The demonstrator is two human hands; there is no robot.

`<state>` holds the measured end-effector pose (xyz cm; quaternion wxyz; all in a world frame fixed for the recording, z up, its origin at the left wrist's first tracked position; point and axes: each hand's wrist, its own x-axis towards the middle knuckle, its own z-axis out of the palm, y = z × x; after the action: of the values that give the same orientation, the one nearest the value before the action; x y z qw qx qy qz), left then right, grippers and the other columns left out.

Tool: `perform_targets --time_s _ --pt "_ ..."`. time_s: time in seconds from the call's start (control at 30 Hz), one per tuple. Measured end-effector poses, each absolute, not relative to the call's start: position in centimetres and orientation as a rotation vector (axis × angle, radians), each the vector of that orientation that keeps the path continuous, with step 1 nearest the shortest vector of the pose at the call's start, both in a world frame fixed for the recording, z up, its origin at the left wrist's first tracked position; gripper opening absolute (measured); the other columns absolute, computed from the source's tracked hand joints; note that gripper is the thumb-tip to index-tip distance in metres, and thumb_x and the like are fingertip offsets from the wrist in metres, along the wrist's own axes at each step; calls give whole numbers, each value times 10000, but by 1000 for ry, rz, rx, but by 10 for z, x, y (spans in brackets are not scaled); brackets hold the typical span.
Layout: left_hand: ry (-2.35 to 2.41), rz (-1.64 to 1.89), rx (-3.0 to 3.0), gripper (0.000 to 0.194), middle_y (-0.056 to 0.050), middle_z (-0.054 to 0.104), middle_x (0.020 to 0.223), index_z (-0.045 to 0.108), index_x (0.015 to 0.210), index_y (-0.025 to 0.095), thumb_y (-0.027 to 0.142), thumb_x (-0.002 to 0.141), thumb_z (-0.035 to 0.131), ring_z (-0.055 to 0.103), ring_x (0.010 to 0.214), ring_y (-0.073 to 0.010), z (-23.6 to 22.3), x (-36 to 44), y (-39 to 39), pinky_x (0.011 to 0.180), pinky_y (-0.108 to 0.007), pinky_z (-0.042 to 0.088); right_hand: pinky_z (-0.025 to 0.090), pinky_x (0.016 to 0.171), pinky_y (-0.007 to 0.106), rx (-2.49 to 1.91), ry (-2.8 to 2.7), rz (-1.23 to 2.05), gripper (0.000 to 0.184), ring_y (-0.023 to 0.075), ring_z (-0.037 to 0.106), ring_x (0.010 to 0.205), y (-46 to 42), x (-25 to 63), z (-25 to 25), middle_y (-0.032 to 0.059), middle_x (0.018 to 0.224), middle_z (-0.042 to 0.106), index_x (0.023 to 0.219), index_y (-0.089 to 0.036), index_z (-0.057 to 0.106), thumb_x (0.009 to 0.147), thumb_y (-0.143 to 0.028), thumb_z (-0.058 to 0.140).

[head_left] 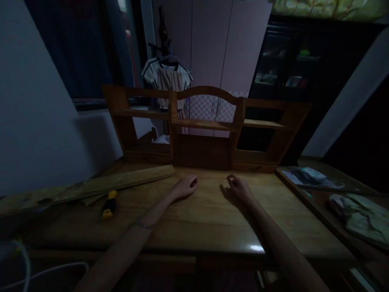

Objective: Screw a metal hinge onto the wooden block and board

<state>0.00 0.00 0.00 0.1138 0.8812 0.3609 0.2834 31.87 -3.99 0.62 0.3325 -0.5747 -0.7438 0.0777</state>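
My left hand (186, 186) rests on the wooden desk (206, 227), its fingers curled in a loose fist, and nothing shows in it. To the right, my right hand (239, 187) is raised slightly over the desk top and casts a shadow. Its fingers are bent in toward the thumb, with no object visible in them. A yellow and black screwdriver-like handle (109, 205) lies left of my left forearm, apart from it. Beyond that handle, long flat yellowish strips (130, 178) stretch along the desk, their right end close to my left hand.
A wooden shelf unit (202, 123) stands along the desk's far edge. On the right are a crumpled pale cloth (364, 215) and plastic-wrapped items (313, 175). A white cable (54, 267) hangs at the lower left. Clothes (170, 77) hang before the pink wardrobe (209, 44).
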Motion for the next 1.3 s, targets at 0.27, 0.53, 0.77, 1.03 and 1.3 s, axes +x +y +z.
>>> perform_targets --time_s 0.27,0.53,0.77,1.03,1.3 --pt "1144 941 2625 155 -64 634 935 598 888 196 282 936 479 598 902 -203 17 -18 6 839 -316 469 339 533 249 -1504 -1893 191 357 162 541 528 -36 324 -1 1 599 599 990 -210 635 923 -437 367" --pt "1576 287 2482 943 -141 444 1468 440 1425 212 577 615 758 406 1345 -359 60 -213 42 1109 -458 336 358 565 252 -1454 -1902 221 347 164 585 594 -39 316 2 18 686 659 1007 -219 653 924 -429 390" --pt "1757 146 2192 1014 -122 512 1431 488 1390 164 504 488 803 480 1298 -346 47 -289 32 1083 -369 371 338 555 263 -1441 -1915 202 360 170 562 564 -40 315 7 10 641 636 998 -218 652 936 -438 374" --pt "1722 226 2236 983 -87 594 1345 521 1367 163 507 491 807 555 1201 -314 82 -253 24 1027 -329 407 318 532 258 -1406 -1883 116 330 167 545 539 -42 326 13 6 607 612 988 -230 654 921 -431 401" --pt "1258 283 2625 951 -117 589 1302 516 1386 191 596 575 803 577 1150 -291 132 -113 11 971 -293 425 323 585 274 -1410 -1512 -84 343 175 564 587 -44 359 37 51 711 654 942 -205 667 886 -492 488"
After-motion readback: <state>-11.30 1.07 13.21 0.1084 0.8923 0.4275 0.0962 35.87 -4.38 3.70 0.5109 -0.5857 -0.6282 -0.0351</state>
